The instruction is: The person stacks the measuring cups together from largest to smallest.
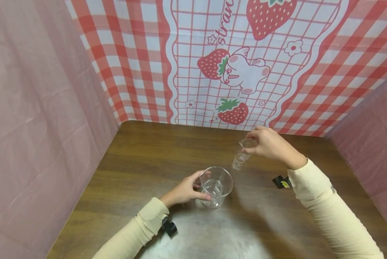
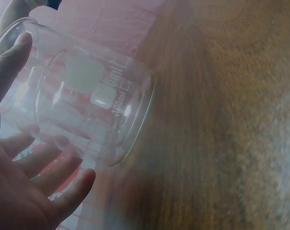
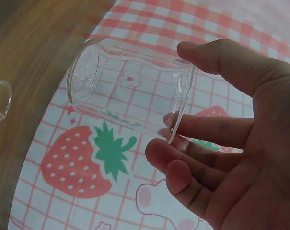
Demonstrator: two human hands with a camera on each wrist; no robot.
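Note:
My left hand [image 1: 187, 189] holds a large clear glass beaker [image 1: 225, 181] that stands on the table, thumb on the near side and fingers round the far side. White markings, 100ml among them, show on its wall in the left wrist view, and a second glass rim [image 2: 38, 103] is visible inside it. By its rim, my right hand [image 1: 267, 144] pinches a smaller clear beaker [image 3: 130, 91] between thumb and fingertips, tilted above the table. Just below that beaker is a still smaller glass vessel [image 1: 236, 164], partly seen at the left edge of the right wrist view.
The brown wooden table [image 1: 141, 154] meets a red-checked strawberry cloth [image 1: 141, 90] at the back. Pink cloth [image 1: 51, 126] hangs on the left and also on the right. Black camera mounts [image 1: 169, 227] sit at both wrists.

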